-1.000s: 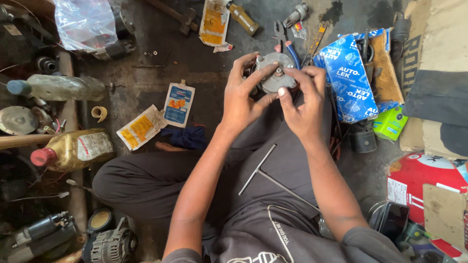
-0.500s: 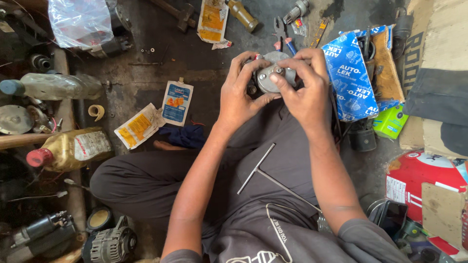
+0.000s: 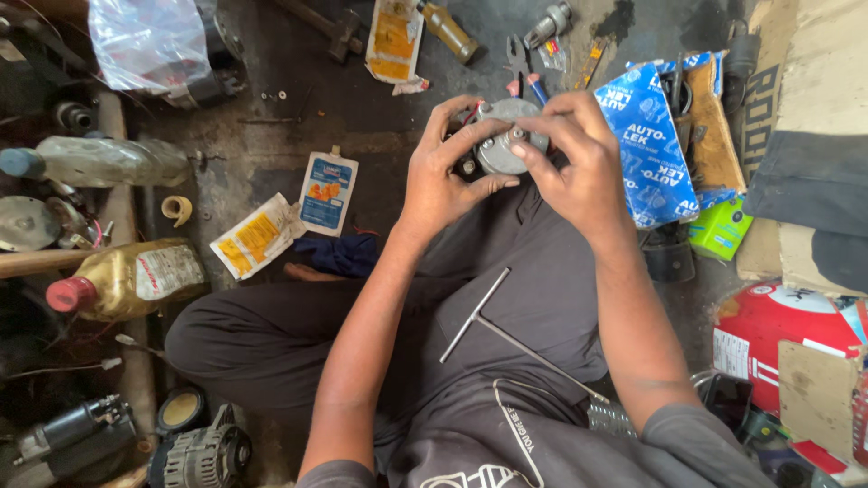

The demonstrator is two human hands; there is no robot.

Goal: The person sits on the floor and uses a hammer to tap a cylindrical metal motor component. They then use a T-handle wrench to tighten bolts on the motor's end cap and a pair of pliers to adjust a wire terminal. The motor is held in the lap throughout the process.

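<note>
Hands up over the lap, both on a round grey metal motor part [image 3: 506, 140] with small studs on its face. Since a second ago the part has barely shifted; the right fingers have gone from flat across its rim to pinching at one stud, so the work reads as fine fiddling, not lifting or setting down.

Left hand [image 3: 443, 176] cups the part from the side and below, thumb under, fingers curled over the top edge. Right hand [image 3: 579, 163] arches over it, fingertips closed narrow on the stud. Both forearms reach forward from bent elbows.

Part sits in the air above the dark greasy floor [image 3: 298, 126], just past the knees. Thin steel T-handle wrench [image 3: 493, 321] lies loose on the grey trousers. Yellow oil bottle with red cap [image 3: 127, 280] lies near the floor's left edge; blue printed carton [image 3: 655, 149] just right of the hands.
</note>
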